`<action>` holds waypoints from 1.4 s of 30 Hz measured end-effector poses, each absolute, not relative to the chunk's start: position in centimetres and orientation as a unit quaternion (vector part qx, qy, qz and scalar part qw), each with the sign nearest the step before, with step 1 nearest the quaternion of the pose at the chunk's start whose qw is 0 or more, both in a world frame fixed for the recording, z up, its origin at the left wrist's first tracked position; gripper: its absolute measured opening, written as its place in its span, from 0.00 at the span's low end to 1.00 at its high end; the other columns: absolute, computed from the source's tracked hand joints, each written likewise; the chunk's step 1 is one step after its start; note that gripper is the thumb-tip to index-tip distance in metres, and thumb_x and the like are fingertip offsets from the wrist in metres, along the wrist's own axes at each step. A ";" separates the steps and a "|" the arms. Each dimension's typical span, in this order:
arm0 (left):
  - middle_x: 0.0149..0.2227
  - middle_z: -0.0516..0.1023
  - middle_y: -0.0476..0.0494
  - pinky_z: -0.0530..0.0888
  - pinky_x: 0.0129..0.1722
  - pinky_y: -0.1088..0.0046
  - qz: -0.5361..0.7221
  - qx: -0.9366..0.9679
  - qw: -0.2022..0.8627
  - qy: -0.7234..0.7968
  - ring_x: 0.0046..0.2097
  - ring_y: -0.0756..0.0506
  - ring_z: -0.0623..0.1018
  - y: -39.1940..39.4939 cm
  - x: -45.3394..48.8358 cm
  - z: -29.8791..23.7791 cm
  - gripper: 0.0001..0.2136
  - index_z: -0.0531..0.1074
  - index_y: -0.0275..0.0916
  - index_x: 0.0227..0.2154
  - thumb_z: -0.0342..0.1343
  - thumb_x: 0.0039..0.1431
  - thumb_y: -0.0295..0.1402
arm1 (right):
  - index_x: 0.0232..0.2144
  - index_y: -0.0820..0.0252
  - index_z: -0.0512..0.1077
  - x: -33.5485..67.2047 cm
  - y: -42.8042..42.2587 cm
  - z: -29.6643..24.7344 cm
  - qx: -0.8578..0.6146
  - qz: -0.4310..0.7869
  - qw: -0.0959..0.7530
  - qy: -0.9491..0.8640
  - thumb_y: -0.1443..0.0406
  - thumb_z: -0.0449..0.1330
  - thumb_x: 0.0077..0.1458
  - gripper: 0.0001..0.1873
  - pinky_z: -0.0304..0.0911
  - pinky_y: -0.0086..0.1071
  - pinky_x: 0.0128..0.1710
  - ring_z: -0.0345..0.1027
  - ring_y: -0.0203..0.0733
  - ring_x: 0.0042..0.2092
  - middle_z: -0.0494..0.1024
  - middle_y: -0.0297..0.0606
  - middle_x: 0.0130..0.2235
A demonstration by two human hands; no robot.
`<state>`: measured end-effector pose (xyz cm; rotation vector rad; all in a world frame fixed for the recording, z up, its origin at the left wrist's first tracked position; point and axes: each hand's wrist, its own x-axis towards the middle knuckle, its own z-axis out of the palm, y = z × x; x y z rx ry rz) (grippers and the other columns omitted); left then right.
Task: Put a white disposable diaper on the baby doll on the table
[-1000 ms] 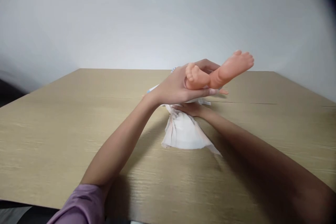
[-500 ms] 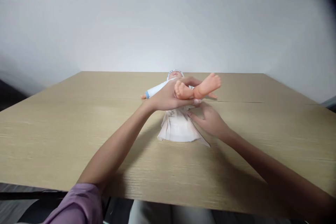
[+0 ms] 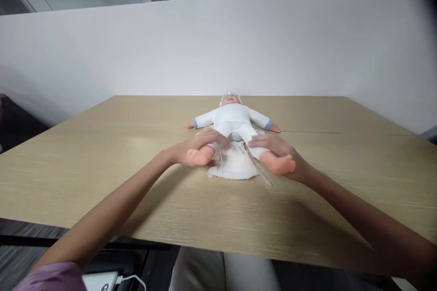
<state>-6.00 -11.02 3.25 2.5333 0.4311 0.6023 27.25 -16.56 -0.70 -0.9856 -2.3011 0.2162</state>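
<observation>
A baby doll in a white suit and cap lies on its back on the wooden table, head away from me, legs spread toward me. An open white diaper lies flat under its hips and between its legs. My left hand rests on the doll's left-side leg, fingers curved over it near the bare foot. My right hand lies on the other leg, fingers stretched toward the diaper, just behind the other bare foot.
A white partition wall stands along the table's far edge. Ceiling lights and shelves show above it. Below the near table edge lies a white device with a cable at the lower left.
The doll's legs, held up together in my left hand before, now lie lowered and spread on the table over the diaper. My right hand came out from under them onto one leg.
</observation>
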 end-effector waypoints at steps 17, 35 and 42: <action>0.70 0.68 0.47 0.67 0.69 0.51 0.126 0.953 0.192 0.195 0.73 0.40 0.61 -11.7 -8.9 -1.3 0.29 0.67 0.51 0.66 0.47 0.66 0.19 | 0.66 0.44 0.70 30.3 -16.2 -2.5 -0.359 0.150 0.193 -0.901 0.63 0.44 0.75 0.25 0.61 0.53 0.69 0.67 0.48 0.67 0.75 0.35 0.65; 0.51 0.78 0.41 0.71 0.60 0.56 0.272 0.870 0.234 0.337 0.55 0.38 0.75 -10.1 -4.3 1.0 0.13 0.78 0.40 0.44 0.50 0.70 0.39 | 0.38 0.57 0.75 24.7 -14.5 -1.2 -0.455 0.084 0.303 -0.833 0.59 0.47 0.74 0.19 0.67 0.43 0.48 0.70 0.49 0.43 0.77 0.42 0.39; 0.55 0.79 0.40 0.65 0.65 0.56 0.379 0.695 0.438 0.426 0.60 0.35 0.73 -1.4 -0.9 1.6 0.16 0.78 0.38 0.47 0.60 0.57 0.38 | 0.40 0.57 0.78 23.8 -4.5 -1.0 -0.528 0.237 0.454 -0.678 0.48 0.53 0.67 0.21 0.60 0.50 0.63 0.70 0.55 0.55 0.81 0.44 0.48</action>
